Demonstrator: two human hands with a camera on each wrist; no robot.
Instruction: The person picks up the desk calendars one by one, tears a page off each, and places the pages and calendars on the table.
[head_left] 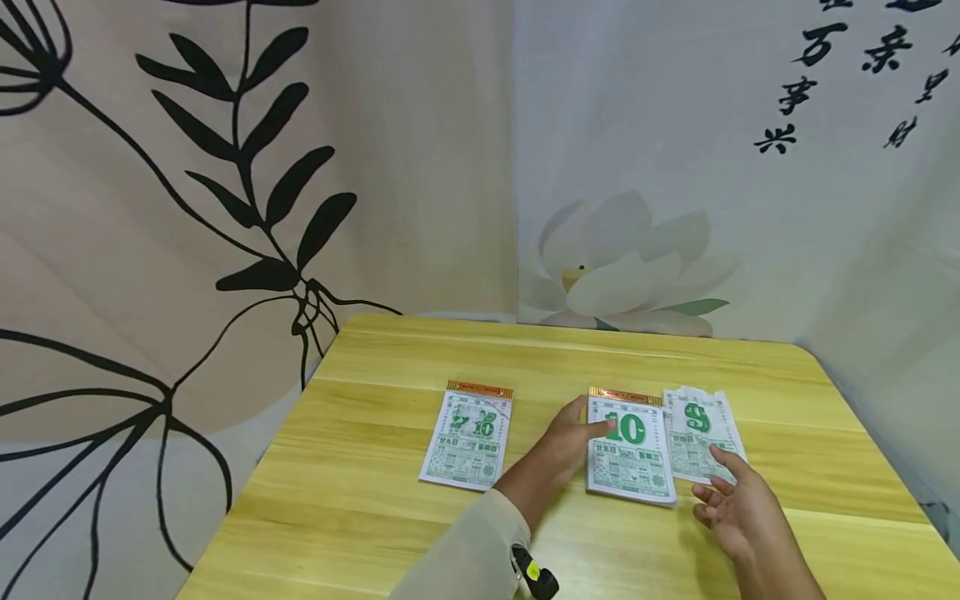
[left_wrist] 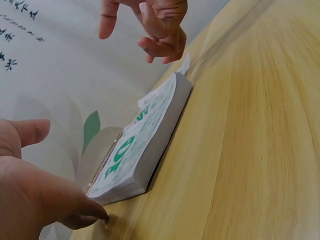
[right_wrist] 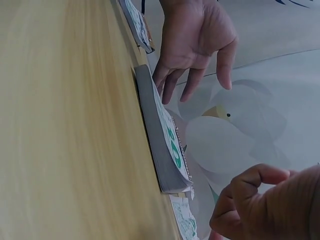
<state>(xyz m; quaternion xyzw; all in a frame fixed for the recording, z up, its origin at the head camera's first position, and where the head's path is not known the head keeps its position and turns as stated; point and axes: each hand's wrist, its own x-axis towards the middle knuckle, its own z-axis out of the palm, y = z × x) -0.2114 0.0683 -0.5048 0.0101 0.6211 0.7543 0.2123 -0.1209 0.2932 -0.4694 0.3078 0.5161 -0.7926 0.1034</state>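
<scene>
On the table [head_left: 345,450] lie two calendar pads [head_left: 465,442] [head_left: 632,471] and one sheet [head_left: 697,437], left fingers [right_wrist: 191,86] spread, right fingers [left_wrist: 160,48] loosely bent.

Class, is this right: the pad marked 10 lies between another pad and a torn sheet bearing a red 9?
Not quite: the 9 on the torn sheet is green, not red, as the head view shows. The rest stands.

I receive the head view from above, facing forward and down across the table [head_left: 337,500]. Both wrist views sit low and close, rolled sideways in opposite directions; they share the pad marked 10 [left_wrist: 142,150].
</scene>
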